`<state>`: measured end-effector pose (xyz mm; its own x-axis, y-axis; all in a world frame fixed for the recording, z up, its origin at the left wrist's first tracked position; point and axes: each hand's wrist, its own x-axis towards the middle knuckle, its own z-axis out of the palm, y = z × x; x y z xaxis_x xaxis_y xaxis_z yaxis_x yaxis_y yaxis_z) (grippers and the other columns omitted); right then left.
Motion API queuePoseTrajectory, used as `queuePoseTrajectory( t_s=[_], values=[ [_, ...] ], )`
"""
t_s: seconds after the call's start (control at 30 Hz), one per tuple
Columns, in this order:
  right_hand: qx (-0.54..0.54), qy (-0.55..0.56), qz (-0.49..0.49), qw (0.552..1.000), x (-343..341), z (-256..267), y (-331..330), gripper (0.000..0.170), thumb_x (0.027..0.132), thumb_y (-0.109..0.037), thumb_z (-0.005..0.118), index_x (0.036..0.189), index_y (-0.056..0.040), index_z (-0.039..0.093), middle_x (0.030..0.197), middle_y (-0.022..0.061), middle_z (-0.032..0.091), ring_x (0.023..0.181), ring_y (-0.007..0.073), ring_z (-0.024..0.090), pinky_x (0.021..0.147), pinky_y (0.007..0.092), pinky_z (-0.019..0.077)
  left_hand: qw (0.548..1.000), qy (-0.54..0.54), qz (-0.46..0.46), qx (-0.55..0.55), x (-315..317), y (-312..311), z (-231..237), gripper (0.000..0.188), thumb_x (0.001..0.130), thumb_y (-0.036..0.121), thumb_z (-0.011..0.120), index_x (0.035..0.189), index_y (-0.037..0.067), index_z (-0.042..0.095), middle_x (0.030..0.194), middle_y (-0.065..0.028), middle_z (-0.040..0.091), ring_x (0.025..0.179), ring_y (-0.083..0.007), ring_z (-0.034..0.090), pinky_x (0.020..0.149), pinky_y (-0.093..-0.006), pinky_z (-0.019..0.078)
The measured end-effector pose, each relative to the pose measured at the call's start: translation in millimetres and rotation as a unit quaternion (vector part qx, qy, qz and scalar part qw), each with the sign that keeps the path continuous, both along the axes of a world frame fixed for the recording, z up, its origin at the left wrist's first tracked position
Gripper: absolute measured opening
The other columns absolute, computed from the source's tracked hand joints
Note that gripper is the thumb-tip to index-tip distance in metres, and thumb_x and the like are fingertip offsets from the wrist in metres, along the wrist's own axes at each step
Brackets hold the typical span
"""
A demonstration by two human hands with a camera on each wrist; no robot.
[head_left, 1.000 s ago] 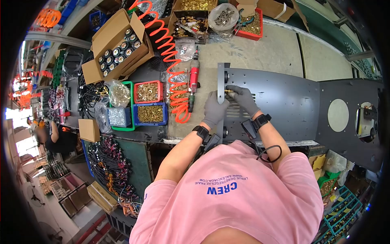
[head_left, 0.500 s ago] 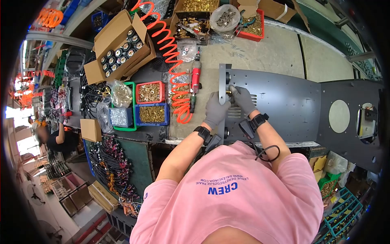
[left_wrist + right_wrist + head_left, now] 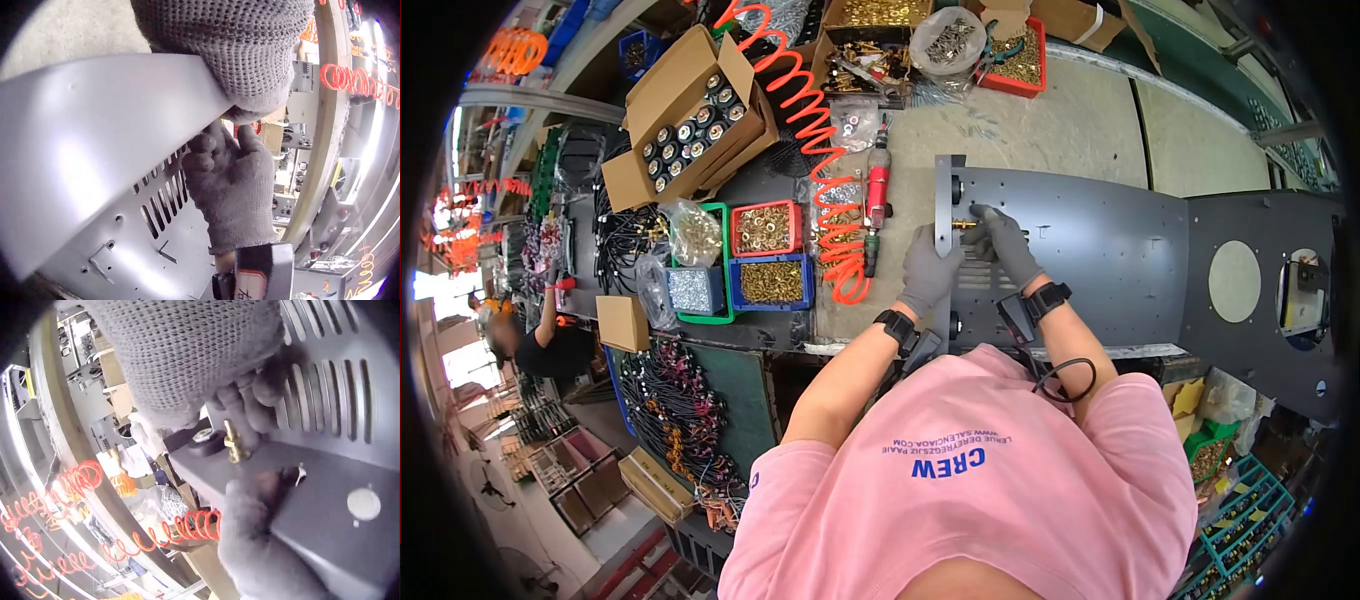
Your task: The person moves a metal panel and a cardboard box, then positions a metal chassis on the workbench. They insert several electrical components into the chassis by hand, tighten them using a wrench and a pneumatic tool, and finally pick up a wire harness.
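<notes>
A dark grey sheet-metal panel [image 3: 1100, 260] with slots lies on the bench, its narrow raised flange [image 3: 944, 205] standing at the left end. My gloved left hand [image 3: 930, 270] grips this flange by its edge; in the left wrist view the glove [image 3: 231, 50] folds over the metal. A brass threaded fitting [image 3: 234, 442] sticks out from the inner face of the flange. Close beside it is my gloved right hand [image 3: 1008, 248], fingers loosely bent, with the fitting's body showing bare of them. Next to the fitting on the flange is a round black part [image 3: 207, 445].
A red power driver [image 3: 879, 185] and a coiled orange hose [image 3: 805, 100] lie left of the flange. Further left are a red bin of washers [image 3: 766, 204], a blue bin of brass parts [image 3: 808, 283] and a carton of black cylinders [image 3: 745, 135]. Another panel part [image 3: 1260, 350] extends right.
My right hand's fingers have come off the brass fitting and spread slightly to the right, so more of the fitting shows. The left hand keeps its grip on the flange.
</notes>
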<state>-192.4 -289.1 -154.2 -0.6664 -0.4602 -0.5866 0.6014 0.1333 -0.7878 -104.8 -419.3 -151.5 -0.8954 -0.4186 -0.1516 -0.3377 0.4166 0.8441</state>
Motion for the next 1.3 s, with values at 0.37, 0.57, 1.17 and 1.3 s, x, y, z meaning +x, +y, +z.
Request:
queuePoseTrajectory(
  t_s=[0.37,0.57,1.17,1.3],
  values=[
    [0.081,0.286,0.055,0.953,12.8,-13.7,-15.0,0.021,0.082,-0.014,0.050,0.096,0.0007,0.055,0.077,0.0120,0.061,0.068,0.0179,0.059,0.062,0.0292,0.0468,1.000,-0.009,-0.010,0.021,-1.8,-1.6,7.9,0.032,0.063,0.018,0.061,0.089,0.001,0.054,0.086,-0.0155,0.052,0.079,-0.0321,0.054,0.069,-0.0390,0.0429],
    [0.160,0.386,0.103,0.903,7.9,-32.8,-17.7,0.020,0.082,-0.017,0.050,0.093,-0.0005,0.056,0.075,0.0154,0.060,0.067,0.0234,0.059,0.060,0.0315,0.0459,1.000,0.004,-0.015,-0.023,-1.0,-1.6,0.9,0.032,0.064,0.017,0.063,0.090,0.001,0.054,0.082,-0.0134,0.053,0.073,-0.0263,0.055,0.065,-0.0347,0.0435],
    [0.069,0.361,0.094,0.925,-0.2,-27.9,-12.0,0.024,0.084,-0.025,0.051,0.092,-0.0031,0.057,0.067,0.0069,0.057,0.059,0.0147,0.053,0.056,0.0280,0.0428,0.999,-0.038,-0.023,-0.005,-2.4,-3.7,5.5,0.034,0.063,0.021,0.061,0.089,0.000,0.053,0.086,-0.0159,0.052,0.080,-0.0324,0.054,0.070,-0.0394,0.0432],
    [0.160,0.185,0.167,0.955,-7.9,-19.5,-16.5,0.039,0.088,-0.038,0.040,0.098,-0.0037,0.055,0.066,0.0076,0.057,0.057,0.0171,0.055,0.053,0.0267,0.0430,0.999,-0.038,-0.018,0.007,-1.7,-2.9,7.4,0.034,0.063,0.020,0.061,0.089,0.000,0.053,0.086,-0.0160,0.052,0.080,-0.0325,0.054,0.071,-0.0392,0.0433]
  ],
)
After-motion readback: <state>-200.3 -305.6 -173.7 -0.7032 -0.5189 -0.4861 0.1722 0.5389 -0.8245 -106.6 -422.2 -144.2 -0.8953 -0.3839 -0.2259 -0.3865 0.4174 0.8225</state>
